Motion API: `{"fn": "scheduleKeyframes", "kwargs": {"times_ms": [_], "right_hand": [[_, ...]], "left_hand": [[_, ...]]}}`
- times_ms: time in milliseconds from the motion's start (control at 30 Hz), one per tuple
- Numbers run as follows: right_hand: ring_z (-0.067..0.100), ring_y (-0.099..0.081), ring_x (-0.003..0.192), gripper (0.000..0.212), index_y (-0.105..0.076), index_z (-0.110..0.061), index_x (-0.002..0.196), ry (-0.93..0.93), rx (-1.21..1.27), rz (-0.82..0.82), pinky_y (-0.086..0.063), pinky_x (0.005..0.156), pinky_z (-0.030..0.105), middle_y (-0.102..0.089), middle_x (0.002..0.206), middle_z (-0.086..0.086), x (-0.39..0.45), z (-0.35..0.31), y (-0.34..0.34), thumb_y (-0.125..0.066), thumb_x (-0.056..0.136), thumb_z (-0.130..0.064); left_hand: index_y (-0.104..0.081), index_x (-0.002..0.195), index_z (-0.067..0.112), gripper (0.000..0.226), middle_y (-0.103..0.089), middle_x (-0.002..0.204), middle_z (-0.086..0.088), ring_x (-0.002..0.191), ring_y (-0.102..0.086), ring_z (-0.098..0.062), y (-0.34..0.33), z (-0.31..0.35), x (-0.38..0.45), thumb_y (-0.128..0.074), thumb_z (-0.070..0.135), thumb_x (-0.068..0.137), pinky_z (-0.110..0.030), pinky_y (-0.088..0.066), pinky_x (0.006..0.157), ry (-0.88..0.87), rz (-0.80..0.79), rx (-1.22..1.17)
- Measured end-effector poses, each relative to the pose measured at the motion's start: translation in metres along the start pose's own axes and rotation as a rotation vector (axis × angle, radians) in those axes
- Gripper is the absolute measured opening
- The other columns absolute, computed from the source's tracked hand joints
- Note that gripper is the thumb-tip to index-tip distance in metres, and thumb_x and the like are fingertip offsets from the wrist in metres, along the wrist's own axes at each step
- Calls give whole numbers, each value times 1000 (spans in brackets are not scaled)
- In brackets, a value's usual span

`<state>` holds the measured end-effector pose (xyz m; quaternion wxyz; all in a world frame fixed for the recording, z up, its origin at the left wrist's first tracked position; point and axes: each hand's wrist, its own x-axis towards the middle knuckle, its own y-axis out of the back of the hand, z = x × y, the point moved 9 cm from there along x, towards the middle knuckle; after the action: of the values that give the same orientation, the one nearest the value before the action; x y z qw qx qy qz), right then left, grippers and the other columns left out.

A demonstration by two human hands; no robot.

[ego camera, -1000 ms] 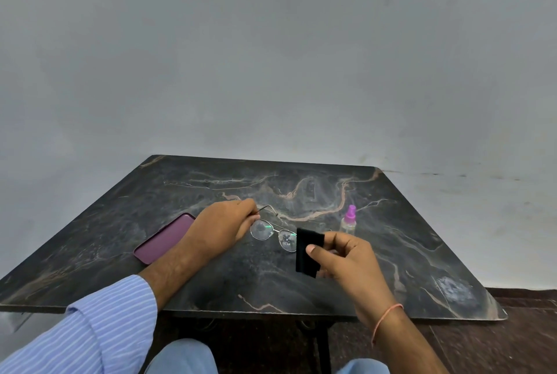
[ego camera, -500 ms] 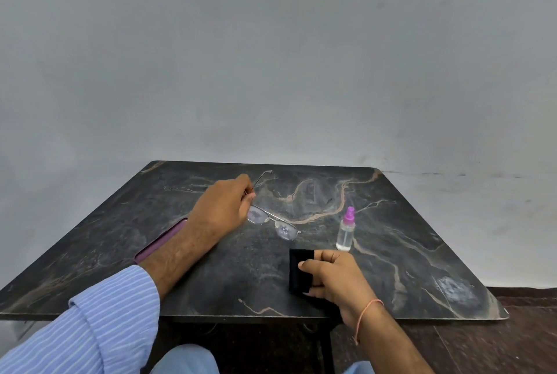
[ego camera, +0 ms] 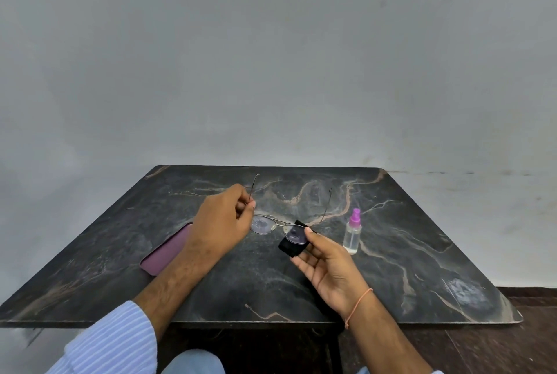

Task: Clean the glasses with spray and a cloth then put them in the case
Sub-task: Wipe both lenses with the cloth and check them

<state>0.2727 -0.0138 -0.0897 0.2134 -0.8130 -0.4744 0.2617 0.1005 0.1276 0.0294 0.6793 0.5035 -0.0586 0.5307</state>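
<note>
My left hand pinches the thin metal glasses at the left hinge and holds them above the table, arms pointing away from me. My right hand holds a small black cloth under and around the right lens, thumb on top of it. A clear spray bottle with a pink top stands upright on the table just right of my right hand. The purple case lies flat to the left, partly hidden by my left forearm.
The dark marble-patterned table stands against a plain grey wall. Its front edge runs just above my knees. A brown floor shows at the lower right.
My right hand has lifted the black cloth from near the table's front up onto the right lens. My left hand has tilted the glasses so the arms point away.
</note>
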Motion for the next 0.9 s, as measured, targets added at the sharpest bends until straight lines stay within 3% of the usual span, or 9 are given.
{"fn": "scheduleKeyframes", "kwargs": {"times_ms": [133, 200, 333, 400, 500, 667, 800, 900], "right_hand": [[24, -83, 85, 22, -88, -6, 98, -34, 15, 20, -67, 64, 32, -82, 111, 22, 5, 2, 8, -85, 81, -20], [25, -84, 85, 21, -89, -6, 97, -48, 1, 17, -67, 63, 32, -83, 110, 22, 9, 3, 9, -85, 80, -19], [26, -85, 87, 21, -89, -6, 96, -56, -34, 5, -68, 67, 33, -83, 110, 23, 15, 0, 9, -84, 80, -18], [27, -85, 85, 22, -89, -5, 96, -70, -41, 6, -67, 64, 32, -82, 111, 24, 18, -1, 11, -85, 79, -18], [29, -84, 87, 36, -83, 1, 112, -85, -49, -9, -68, 64, 33, -80, 117, 27, 22, 2, 15, -86, 81, -18], [32, -83, 95, 44, -80, 3, 118, -52, -61, -48, -70, 83, 40, -79, 121, 28, 26, 3, 17, -87, 82, -20], [30, -83, 99, 34, -84, -1, 113, 10, -35, -123, -70, 78, 38, -78, 123, 29, 22, 0, 13, -83, 88, -23], [32, -81, 106, 39, -80, 1, 121, 16, -39, -181, -69, 80, 38, -75, 129, 31, 19, 0, 10, -82, 93, -26]], "left_hand": [[-72, 97, 36, 15, -78, 85, 20, 87, -74, 9, -14, -12, -16, -79, 25, 103, -3, -54, 71, 52, -12, -244], [-75, 111, 38, 7, -82, 101, 24, 98, -76, 7, -30, -16, -24, -75, 34, 105, -7, -59, 80, 77, -87, -365], [-73, 135, 38, 46, -77, 133, 22, 118, -78, -9, -61, -19, -45, -76, 54, 92, -33, -67, 98, 144, -267, -648], [-71, 137, 44, 56, -77, 134, 17, 118, -80, -17, -71, -22, -54, -87, 48, 84, -39, -69, 96, 163, -318, -760], [-73, 133, 46, 65, -77, 140, 10, 119, -81, -19, -75, -28, -60, -98, 37, 74, -36, -69, 94, 180, -303, -854], [-78, 136, 36, 59, -78, 143, 6, 122, -81, -20, -75, -30, -63, -99, 19, 83, -36, -67, 101, 140, -298, -864], [-76, 139, 42, 69, -81, 137, 10, 117, -82, -18, -72, -30, -66, -103, 31, 77, -30, -66, 100, 117, -252, -823], [-77, 140, 34, 71, -83, 132, 10, 116, -83, -16, -72, -32, -67, -103, 23, 75, -30, -66, 99, 107, -220, -799]]}}
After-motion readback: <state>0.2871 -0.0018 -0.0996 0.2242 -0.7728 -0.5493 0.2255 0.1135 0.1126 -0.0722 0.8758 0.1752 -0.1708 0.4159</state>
